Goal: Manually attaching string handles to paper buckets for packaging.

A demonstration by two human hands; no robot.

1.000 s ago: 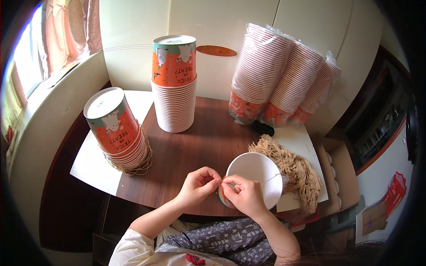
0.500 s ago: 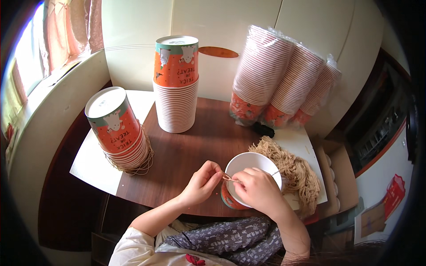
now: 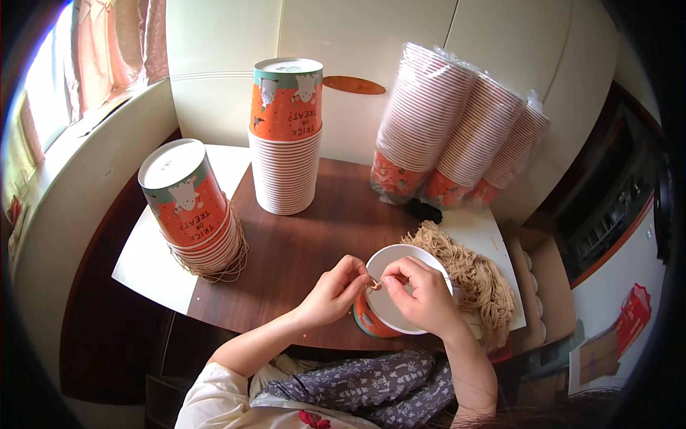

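A white-lined paper bucket (image 3: 373, 323) with an orange and green outside stands upright at the table's near edge, its mouth facing up. Over its left rim, my left hand (image 3: 333, 293) pinches a tan cord (image 3: 374, 284) between thumb and fingertips. My right hand (image 3: 423, 294), above the bucket's mouth, pinches the same cord a little to the right. The cord looks looped or knotted between the fingertips, too small to make out fully. Just right of the bucket lies a bundle of tan cords (image 3: 480, 277), loosely heaped.
An upside-down bucket stack (image 3: 191, 204) with cords round its base stands at left. A taller upside-down stack (image 3: 286, 164) is behind it. Plastic-wrapped bucket stacks (image 3: 425, 118) stand at the back right, near a small black item (image 3: 424, 210). A cardboard box (image 3: 557, 289) sits beyond the table's right edge.
My right hand has turned and risen slightly, showing more of the bucket's inside. My left hand has moved slightly up and right. Both keep hold of the cord.
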